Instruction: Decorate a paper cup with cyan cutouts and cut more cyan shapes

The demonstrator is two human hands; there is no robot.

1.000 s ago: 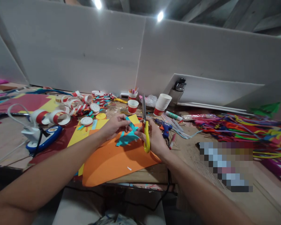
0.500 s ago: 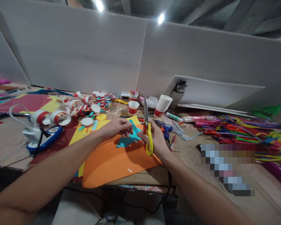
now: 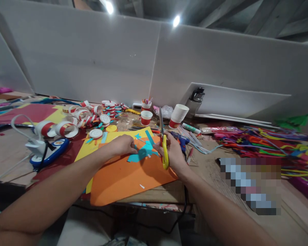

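My right hand (image 3: 173,152) holds yellow-handled scissors (image 3: 164,152), blades pointing up and away from me. A narrow blue paper strip (image 3: 150,138) sticks out from the thumb and fingertips of the same hand. To its left, my left hand (image 3: 125,144) is closed, fingers curled down over the sheets. Its fingertips are partly hidden, so whether they pinch anything is unclear. Between the hands, blue paper pieces (image 3: 142,154) lie on an orange sheet (image 3: 118,184). Yellow paper (image 3: 115,136) shows beneath the orange one.
Beyond the hands stand a paper cup (image 3: 146,118) and a cup stack (image 3: 178,116). Cut cup rings (image 3: 66,128) and a blue-and-white device (image 3: 52,150) are at left. A glue gun (image 3: 182,140) lies right of the scissors, with colourful pipe cleaners (image 3: 259,140) farther right.
My left hand has moved left and slightly down, away from the right hand. A blue strip now shows clearly at my right fingertips. The scissors have shifted slightly right.
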